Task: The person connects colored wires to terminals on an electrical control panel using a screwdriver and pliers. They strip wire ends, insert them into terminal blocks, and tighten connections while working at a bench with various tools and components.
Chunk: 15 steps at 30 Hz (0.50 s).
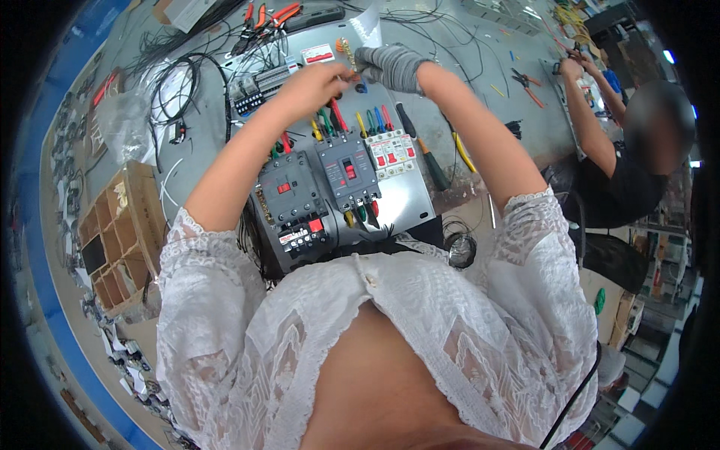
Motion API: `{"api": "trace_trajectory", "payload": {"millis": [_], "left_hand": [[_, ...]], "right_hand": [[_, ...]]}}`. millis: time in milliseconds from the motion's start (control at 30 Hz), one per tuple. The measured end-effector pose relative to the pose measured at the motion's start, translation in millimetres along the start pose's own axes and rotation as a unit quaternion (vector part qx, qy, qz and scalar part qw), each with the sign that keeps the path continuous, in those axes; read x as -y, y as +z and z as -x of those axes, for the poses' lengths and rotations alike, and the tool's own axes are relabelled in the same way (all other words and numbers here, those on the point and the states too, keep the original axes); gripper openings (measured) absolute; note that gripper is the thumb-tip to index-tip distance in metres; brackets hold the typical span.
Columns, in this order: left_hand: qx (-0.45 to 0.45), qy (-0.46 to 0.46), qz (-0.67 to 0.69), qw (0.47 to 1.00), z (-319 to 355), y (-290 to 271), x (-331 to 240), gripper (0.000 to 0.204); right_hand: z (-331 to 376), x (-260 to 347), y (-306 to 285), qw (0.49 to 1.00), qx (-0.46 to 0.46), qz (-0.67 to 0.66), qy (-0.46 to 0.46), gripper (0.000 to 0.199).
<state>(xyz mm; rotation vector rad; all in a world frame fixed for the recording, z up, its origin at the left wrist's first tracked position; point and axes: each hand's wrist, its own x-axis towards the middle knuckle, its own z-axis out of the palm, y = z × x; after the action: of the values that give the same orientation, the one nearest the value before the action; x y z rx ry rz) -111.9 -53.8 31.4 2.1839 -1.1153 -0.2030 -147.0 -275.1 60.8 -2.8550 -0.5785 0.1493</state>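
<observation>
My left hand (319, 86), bare, reaches to the far part of a metal mounting plate (409, 204), its fingertips pinched together. Against them rests my right hand (390, 67) in a grey striped glove, fingers curled. Whatever lies between the fingertips is too small and covered to name. Just beyond them is a brass terminal strip (346, 52). Nearer to me, the plate carries a large grey circuit breaker (349, 180), a second grey breaker (289, 191) and a row of white breakers with red switches (391, 156). Coloured wires (330, 120) stick up from their far ends.
A screwdriver (433, 166) lies right of the plate. Pliers (276, 15) and black cables (176, 90) cover the far left. A wooden compartment box (120, 232) stands at left. On the right, a co-worker's hands (574, 66) work near loose orange-handled pliers (527, 84).
</observation>
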Motion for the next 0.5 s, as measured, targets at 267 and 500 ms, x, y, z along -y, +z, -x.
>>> {"api": "trace_trajectory", "payload": {"millis": [267, 500], "left_hand": [[0.042, -0.027, 0.110, 0.993, 5, -48, 4, 0.017], [0.012, -0.059, 0.090, 0.994, 9, -59, 11, 0.015]], "right_hand": [[24, -20, -61, 0.911, 0.161, -0.367, 0.103, 0.042], [58, -6, -47, 0.820, 0.135, -0.529, 0.171, 0.025]]}}
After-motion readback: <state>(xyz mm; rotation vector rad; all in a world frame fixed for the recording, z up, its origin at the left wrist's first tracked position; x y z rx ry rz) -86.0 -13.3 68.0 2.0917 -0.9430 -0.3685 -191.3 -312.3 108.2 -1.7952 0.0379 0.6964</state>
